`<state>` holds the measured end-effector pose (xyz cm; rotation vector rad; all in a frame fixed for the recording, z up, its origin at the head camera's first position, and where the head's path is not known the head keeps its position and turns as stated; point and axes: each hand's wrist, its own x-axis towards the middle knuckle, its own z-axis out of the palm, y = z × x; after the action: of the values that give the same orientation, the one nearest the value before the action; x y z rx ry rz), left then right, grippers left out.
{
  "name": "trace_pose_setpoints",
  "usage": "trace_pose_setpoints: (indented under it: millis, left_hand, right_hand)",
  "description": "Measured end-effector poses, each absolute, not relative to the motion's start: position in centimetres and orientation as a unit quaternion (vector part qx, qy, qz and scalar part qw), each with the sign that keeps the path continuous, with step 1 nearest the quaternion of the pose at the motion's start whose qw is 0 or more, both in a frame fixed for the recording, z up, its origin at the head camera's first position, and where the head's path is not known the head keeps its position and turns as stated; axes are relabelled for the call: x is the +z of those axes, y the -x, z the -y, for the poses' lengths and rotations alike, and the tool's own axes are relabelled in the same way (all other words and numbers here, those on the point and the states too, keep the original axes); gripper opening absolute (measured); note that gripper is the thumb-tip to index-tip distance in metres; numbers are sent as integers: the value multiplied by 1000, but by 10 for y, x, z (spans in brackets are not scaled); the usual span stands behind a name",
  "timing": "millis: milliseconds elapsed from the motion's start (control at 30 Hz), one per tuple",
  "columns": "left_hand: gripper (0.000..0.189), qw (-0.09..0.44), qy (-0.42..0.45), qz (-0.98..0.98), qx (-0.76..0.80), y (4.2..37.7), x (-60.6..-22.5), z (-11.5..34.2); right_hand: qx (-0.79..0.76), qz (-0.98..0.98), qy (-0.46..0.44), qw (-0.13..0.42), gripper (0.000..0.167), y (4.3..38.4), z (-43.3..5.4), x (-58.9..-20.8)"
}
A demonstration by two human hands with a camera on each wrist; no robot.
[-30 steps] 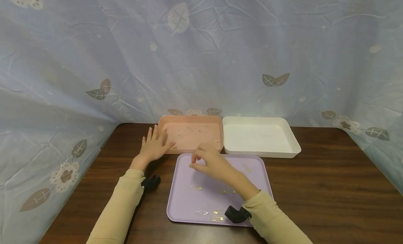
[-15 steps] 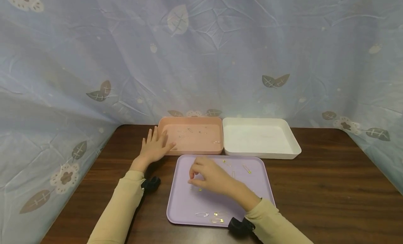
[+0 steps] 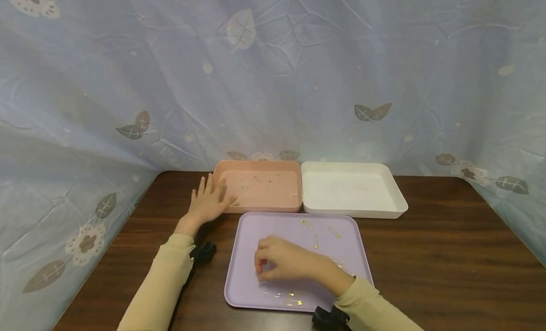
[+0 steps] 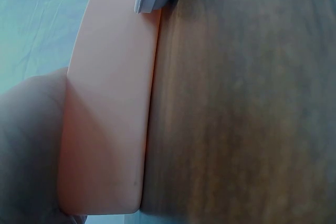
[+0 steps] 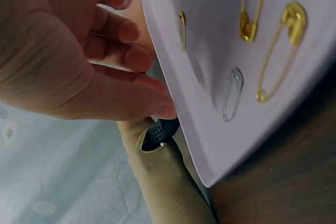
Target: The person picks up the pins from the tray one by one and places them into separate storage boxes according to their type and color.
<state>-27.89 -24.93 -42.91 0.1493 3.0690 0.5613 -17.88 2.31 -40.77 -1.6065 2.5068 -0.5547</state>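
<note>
Plainly, a leaf-print curtain backs the wood-grain table; safety pins lie on the lilac tray near the right hand, fingers loosely bent, parted; the left hand, fingers spread, touches the peach tray.

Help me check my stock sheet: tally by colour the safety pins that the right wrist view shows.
Gold safety pins: 3
Silver safety pin: 1
Total: 4

Glossy metal safety pins, smooth matt plastic lilac tray, wood-grained tabletop, wrinkled cloth backdrop.
</note>
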Motion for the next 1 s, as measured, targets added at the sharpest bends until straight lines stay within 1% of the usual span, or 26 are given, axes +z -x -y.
trace_pose_setpoints:
  millis: [167,300,467,600,733,1000]
  left_hand:
    - [83,15,-48,-982,179,278,-427,249]
    - [84,16,-49,-983,176,278,-427,249]
    - [84,18,-49,-983,176,279,-428,249]
    - [83,19,-49,-983,178,279,-429,249]
    - [83,16,-51,-983,175,280,-431,250]
    - [85,14,-51,-982,179,280,-432,251]
  right_hand:
    - [-138,-821,544,105,15,175,-22,-410]
    - [-107,-813,558,127,19,172,-21,-414]
    - [-99,-809,566,125,16,169,-21,-415]
    - [-112,-815,553,131,12,170,-21,-415]
    - [-116,-826,538,120,12,172,-21,-417]
    - [-100,-862,491,80,20,175,-22,-418]
